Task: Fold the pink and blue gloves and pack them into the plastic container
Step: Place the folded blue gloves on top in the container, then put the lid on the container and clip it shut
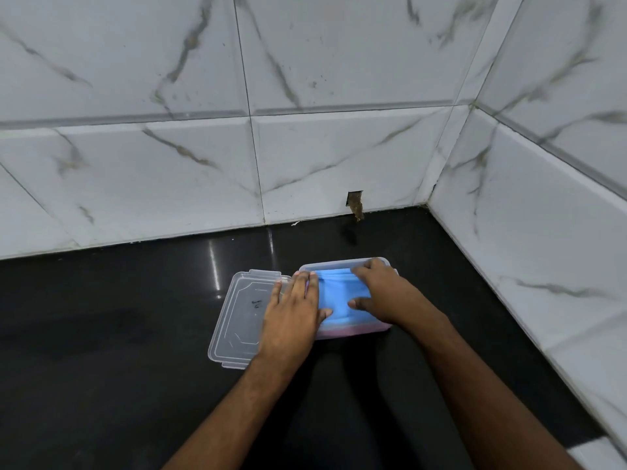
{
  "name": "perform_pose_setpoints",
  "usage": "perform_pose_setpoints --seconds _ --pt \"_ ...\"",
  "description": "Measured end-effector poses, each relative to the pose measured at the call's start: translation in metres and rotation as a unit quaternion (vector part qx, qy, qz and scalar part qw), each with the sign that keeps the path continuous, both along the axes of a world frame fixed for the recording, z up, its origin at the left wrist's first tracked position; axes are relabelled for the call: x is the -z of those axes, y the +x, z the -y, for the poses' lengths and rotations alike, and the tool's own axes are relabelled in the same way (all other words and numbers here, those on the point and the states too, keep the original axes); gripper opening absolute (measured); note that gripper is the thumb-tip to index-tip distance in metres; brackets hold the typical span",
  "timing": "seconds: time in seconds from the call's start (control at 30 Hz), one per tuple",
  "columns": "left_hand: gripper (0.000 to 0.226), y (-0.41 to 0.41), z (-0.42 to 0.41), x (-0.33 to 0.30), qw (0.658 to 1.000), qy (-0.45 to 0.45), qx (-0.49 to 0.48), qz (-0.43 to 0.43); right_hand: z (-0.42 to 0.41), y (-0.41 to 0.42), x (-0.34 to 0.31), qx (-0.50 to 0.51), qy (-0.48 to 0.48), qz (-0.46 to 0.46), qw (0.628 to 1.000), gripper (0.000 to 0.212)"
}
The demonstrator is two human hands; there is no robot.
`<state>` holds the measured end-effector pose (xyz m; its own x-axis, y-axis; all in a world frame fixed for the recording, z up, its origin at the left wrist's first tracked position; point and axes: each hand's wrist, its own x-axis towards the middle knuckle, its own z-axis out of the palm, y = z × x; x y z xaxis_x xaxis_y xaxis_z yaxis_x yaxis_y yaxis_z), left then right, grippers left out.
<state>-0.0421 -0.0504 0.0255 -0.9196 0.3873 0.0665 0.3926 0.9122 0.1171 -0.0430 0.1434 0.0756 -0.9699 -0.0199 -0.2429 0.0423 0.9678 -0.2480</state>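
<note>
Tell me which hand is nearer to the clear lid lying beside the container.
Left. The left hand overlaps the lid's right edge while its fingers press into the container. The right hand is over the blue glove at the container's far side, apart from the lid.

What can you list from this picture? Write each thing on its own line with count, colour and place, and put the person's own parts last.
Plastic container: one, clear, on the countertop near the back wall.
Blue glove: one, blue, inside the container, on top.
Pink glove: a pink layer under the blue, seen through the container's near wall.
Lid: one, clear, flat on the countertop, left of the container.
Countertop: one, glossy black.
Wall tiles: white marbled, behind and to the right.
Left hand: pressing the container's left edge.
Right hand: pressing the blue glove.
</note>
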Motion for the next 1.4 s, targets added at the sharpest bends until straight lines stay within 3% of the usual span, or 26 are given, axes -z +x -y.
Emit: perform_pose_setpoints --seconds 0.23,0.43,0.57,0.67,0.77,0.93,1.0,1.1,1.2,1.3,1.4 --pt "0.074 0.008 0.052 -0.002 0.997 0.05 -0.054 0.016 0.078 0.018 -0.014 0.011 -0.073 -0.081 0.994 0.052" --pt "0.076 0.014 0.11 0.013 0.995 0.064 -0.075 0.028 0.138 0.022 0.004 0.003 -0.073 -0.071 0.995 0.051" --pt "0.071 0.022 0.153 0.029 0.989 0.087 -0.083 0.084 0.179 0.026 0.03 0.01 -0.097 -0.063 0.993 0.047" --pt "0.059 0.026 0.174 0.039 0.966 0.165 -0.101 0.17 0.201 0.032 0.053 0.011 -0.087 -0.004 0.996 0.046" --pt "0.034 0.027 0.184 0.045 0.941 0.258 -0.093 0.2 0.216 0.037 0.07 -0.013 -0.051 0.051 0.997 0.041" --pt "0.031 0.018 0.185 0.047 0.916 0.316 -0.1 0.228 0.224 0.038 0.08 -0.03 -0.002 0.051 0.998 0.042" --pt "0.035 0.018 0.181 0.048 0.884 0.353 -0.147 0.271 0.226 0.04 0.085 -0.04 0.012 0.036 0.998 0.043" --pt "0.04 0.02 0.173 0.049 0.771 0.458 -0.252 0.364 0.227 0.043 0.089 -0.057 0.015 0.002 0.998 0.038" --pt "0.03 0.022 0.169 0.052 0.739 0.491 -0.258 0.383 0.224 0.047 0.089 -0.093 0.038 -0.035 0.994 0.032" --pt "0.042 0.031 0.165 0.051 0.703 0.538 -0.261 0.384 0.219 0.053 0.081 -0.109 0.031 -0.079 0.99 0.023" --pt "0.054 0.036 0.16 0.047 0.656 0.6 -0.269 0.371 0.212 0.059 0.063 -0.09 -0.046 -0.14 0.985 0.013"
